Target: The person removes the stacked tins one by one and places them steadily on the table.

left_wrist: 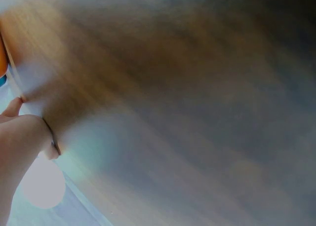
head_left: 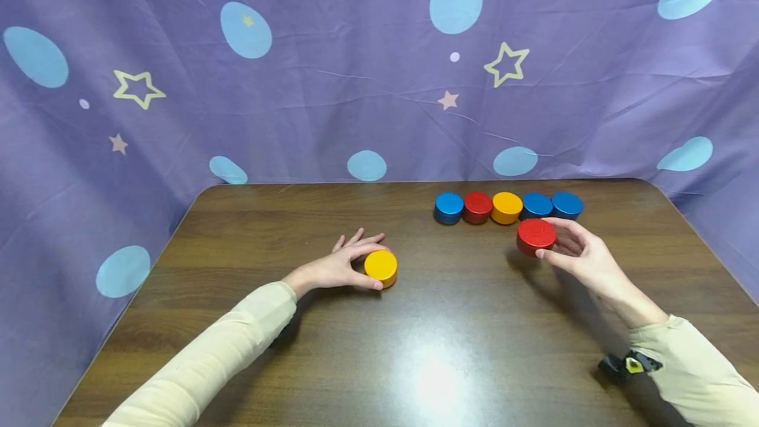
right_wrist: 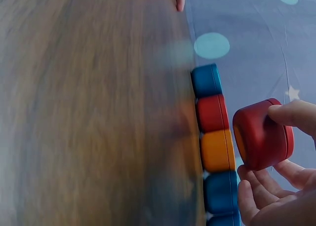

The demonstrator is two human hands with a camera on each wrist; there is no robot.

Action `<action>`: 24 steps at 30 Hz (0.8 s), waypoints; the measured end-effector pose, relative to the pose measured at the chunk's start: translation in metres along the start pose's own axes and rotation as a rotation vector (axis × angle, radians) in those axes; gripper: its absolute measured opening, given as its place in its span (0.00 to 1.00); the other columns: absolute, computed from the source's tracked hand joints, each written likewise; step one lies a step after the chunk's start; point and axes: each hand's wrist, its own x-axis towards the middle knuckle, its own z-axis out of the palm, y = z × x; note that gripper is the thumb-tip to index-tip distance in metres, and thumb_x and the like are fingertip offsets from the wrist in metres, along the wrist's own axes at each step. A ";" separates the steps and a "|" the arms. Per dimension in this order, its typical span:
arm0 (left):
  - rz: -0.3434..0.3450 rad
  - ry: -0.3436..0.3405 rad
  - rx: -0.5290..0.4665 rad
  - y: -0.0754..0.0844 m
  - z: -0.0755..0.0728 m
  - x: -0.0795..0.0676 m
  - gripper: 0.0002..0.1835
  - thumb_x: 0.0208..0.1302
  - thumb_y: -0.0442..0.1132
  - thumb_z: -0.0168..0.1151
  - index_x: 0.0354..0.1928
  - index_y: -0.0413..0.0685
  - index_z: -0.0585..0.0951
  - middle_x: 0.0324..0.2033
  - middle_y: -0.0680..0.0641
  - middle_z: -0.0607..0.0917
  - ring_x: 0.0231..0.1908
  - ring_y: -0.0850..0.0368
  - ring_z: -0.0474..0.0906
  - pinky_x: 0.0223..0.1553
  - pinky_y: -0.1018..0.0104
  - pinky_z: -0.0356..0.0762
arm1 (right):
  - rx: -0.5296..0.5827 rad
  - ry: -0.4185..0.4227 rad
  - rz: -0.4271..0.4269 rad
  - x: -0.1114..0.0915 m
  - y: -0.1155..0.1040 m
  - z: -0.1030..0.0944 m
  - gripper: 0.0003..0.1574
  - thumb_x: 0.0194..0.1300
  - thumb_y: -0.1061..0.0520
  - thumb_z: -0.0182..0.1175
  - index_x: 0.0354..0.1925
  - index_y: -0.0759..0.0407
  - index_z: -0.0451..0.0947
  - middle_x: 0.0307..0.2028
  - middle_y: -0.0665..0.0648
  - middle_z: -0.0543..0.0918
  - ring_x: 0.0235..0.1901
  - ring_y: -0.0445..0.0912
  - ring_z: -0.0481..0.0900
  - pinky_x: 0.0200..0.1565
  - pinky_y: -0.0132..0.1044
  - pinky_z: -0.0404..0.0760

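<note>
My left hand [head_left: 350, 267] grips a yellow round block [head_left: 381, 267] that sits on the brown table [head_left: 356, 348] near its middle, thumb in front and fingers behind. My right hand [head_left: 572, 249] holds a red round block [head_left: 536, 236] just above the table, in front of a row of blocks at the far right. In the right wrist view the red block [right_wrist: 261, 134] is pinched between thumb and fingers [right_wrist: 291, 112], off the surface. The left wrist view is blurred and shows only wood grain and part of my hand [left_wrist: 19, 137].
A row of several round blocks lies along the table's far edge: blue [head_left: 449, 207], red [head_left: 477, 207], yellow [head_left: 506, 207], then two blue [head_left: 567, 205]. A purple cloth with stars and dots [head_left: 356, 84] hangs behind. A small black and yellow object [head_left: 630, 365] lies by my right sleeve.
</note>
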 end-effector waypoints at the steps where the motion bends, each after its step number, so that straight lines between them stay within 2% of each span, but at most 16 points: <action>1: 0.000 0.000 0.002 0.000 0.000 0.000 0.34 0.53 0.50 0.74 0.64 0.57 0.75 0.73 0.48 0.57 0.72 0.42 0.31 0.65 0.39 0.20 | -0.003 0.007 0.006 0.000 0.001 -0.003 0.33 0.62 0.68 0.64 0.64 0.64 0.66 0.48 0.38 0.78 0.47 0.30 0.77 0.44 0.22 0.76; 9: -0.007 -0.003 0.000 0.001 0.000 -0.001 0.34 0.53 0.50 0.74 0.64 0.57 0.75 0.73 0.48 0.57 0.72 0.43 0.31 0.65 0.40 0.21 | 0.074 0.051 0.034 -0.001 0.008 -0.020 0.31 0.61 0.71 0.63 0.60 0.54 0.70 0.47 0.37 0.79 0.45 0.29 0.78 0.43 0.21 0.76; 20: -0.015 -0.006 0.010 0.001 -0.001 -0.002 0.34 0.54 0.51 0.73 0.64 0.59 0.74 0.73 0.49 0.57 0.73 0.44 0.31 0.65 0.41 0.21 | 0.079 0.129 0.015 -0.005 0.020 -0.042 0.31 0.60 0.73 0.62 0.54 0.45 0.71 0.44 0.35 0.80 0.43 0.26 0.78 0.41 0.18 0.74; 24: -0.013 -0.006 0.009 0.002 0.000 -0.002 0.34 0.54 0.51 0.73 0.64 0.60 0.74 0.73 0.49 0.57 0.73 0.44 0.31 0.65 0.41 0.21 | 0.046 0.159 0.029 -0.007 0.022 -0.050 0.31 0.59 0.73 0.63 0.52 0.44 0.71 0.43 0.33 0.79 0.41 0.25 0.78 0.40 0.17 0.74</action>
